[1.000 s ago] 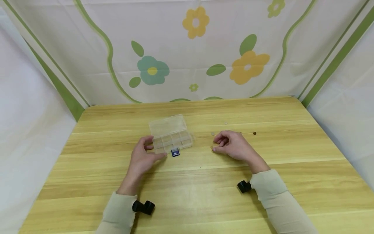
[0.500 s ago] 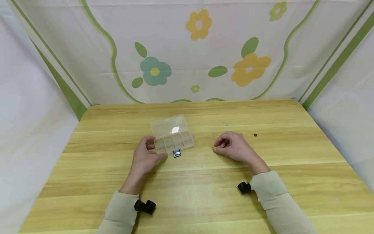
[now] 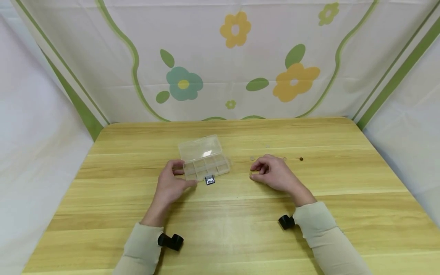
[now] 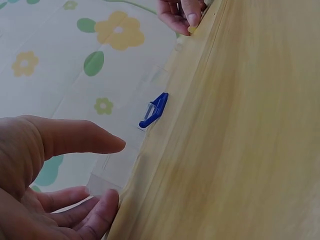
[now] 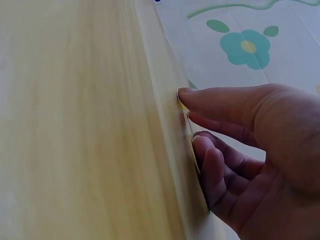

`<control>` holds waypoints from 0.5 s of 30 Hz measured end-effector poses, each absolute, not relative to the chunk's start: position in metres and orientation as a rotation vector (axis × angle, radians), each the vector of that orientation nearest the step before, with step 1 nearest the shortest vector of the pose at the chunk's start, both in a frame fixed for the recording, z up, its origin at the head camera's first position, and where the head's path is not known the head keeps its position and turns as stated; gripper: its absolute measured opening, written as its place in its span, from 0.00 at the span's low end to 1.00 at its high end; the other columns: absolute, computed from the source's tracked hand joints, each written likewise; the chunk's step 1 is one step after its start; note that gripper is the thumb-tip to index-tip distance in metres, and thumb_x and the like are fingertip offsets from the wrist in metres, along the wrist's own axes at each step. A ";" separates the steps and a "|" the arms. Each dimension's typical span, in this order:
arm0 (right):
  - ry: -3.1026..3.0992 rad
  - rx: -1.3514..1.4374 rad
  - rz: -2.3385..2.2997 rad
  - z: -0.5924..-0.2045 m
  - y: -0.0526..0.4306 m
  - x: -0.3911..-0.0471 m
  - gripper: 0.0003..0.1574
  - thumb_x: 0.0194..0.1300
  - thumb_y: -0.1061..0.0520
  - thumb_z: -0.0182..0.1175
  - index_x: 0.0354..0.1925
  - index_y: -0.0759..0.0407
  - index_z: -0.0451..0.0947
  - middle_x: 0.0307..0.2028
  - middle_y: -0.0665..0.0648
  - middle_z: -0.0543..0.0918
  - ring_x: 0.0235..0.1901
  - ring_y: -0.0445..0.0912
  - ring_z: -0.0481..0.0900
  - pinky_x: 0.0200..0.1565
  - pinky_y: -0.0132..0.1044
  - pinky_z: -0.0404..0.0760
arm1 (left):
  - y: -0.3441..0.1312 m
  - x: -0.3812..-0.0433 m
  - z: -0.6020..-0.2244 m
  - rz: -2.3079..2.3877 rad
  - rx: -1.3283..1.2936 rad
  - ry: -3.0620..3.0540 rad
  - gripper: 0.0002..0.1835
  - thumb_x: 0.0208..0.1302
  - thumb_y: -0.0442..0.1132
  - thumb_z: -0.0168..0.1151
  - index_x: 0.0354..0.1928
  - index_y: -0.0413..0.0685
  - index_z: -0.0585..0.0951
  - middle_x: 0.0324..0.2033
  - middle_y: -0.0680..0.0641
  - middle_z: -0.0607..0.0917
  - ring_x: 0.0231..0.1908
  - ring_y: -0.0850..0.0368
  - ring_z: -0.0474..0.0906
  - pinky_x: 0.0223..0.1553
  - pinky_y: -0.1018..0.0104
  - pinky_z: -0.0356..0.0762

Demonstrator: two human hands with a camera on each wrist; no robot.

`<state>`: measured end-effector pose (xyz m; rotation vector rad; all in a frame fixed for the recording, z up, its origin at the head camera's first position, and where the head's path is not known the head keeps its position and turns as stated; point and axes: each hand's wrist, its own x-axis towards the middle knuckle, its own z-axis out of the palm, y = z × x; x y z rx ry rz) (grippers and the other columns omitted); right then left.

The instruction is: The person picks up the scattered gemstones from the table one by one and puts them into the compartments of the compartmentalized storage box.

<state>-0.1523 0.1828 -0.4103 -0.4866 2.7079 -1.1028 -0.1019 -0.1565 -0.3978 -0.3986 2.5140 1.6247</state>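
A clear plastic compartment box lies with its lid laid back on the table. My left hand holds its near left corner, fingers on the left end and thumb along the front. In the left wrist view, a blue clasp sticks out from the box's front edge. My right hand is low over the table, right of the box. Between thumb and index finger it pinches a tiny yellow piece, whose shape is mostly hidden. The left wrist view also shows this yellow piece at the fingertips.
Beyond the right hand lie a small pale disc and another pale disc. A small ring-like piece and a dark brown bead-like piece lie farther right. A flowered cloth hangs behind the wooden table.
The head view has shifted slightly. A bright reflection has appeared on the box lid, and the clasp looks shinier. Both hands stay almost where they were.
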 end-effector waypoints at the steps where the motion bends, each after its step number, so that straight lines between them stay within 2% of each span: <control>1: 2.712 -0.493 -1.102 -0.410 0.183 -0.153 0.09 0.66 0.56 0.77 0.43 0.51 0.88 0.41 0.54 0.84 0.37 0.44 0.79 0.41 0.36 0.78 | -0.156 -0.102 -0.398 1.632 -0.401 2.507 0.43 0.53 0.28 0.79 0.72 0.40 0.70 0.64 0.36 0.78 0.64 0.39 0.76 0.63 0.47 0.77; 4: 2.720 -0.504 -1.108 -0.411 0.182 -0.153 0.09 0.65 0.56 0.78 0.43 0.50 0.89 0.41 0.53 0.84 0.37 0.45 0.79 0.41 0.36 0.77 | -0.156 -0.103 -0.397 1.644 -0.402 2.498 0.43 0.52 0.26 0.77 0.72 0.40 0.70 0.63 0.36 0.79 0.63 0.40 0.76 0.61 0.50 0.79; 8: 2.716 -0.524 -1.117 -0.414 0.182 -0.152 0.08 0.66 0.55 0.77 0.43 0.49 0.89 0.41 0.53 0.84 0.36 0.44 0.78 0.41 0.37 0.76 | -0.157 -0.102 -0.398 1.633 -0.379 2.501 0.45 0.50 0.24 0.76 0.73 0.40 0.70 0.63 0.35 0.79 0.63 0.39 0.76 0.61 0.49 0.80; 11: 2.716 -0.531 -1.125 -0.415 0.182 -0.151 0.07 0.66 0.55 0.77 0.42 0.49 0.89 0.40 0.53 0.84 0.36 0.45 0.77 0.41 0.38 0.76 | -0.157 -0.101 -0.400 1.614 -0.352 2.527 0.45 0.51 0.26 0.78 0.73 0.40 0.69 0.64 0.36 0.79 0.63 0.39 0.76 0.62 0.47 0.79; 15: 2.722 -0.532 -1.131 -0.416 0.181 -0.151 0.06 0.66 0.55 0.77 0.42 0.48 0.90 0.40 0.53 0.84 0.36 0.44 0.77 0.41 0.38 0.75 | -0.157 -0.101 -0.404 1.592 -0.324 2.583 0.44 0.54 0.32 0.82 0.72 0.41 0.70 0.63 0.37 0.79 0.61 0.41 0.75 0.59 0.50 0.77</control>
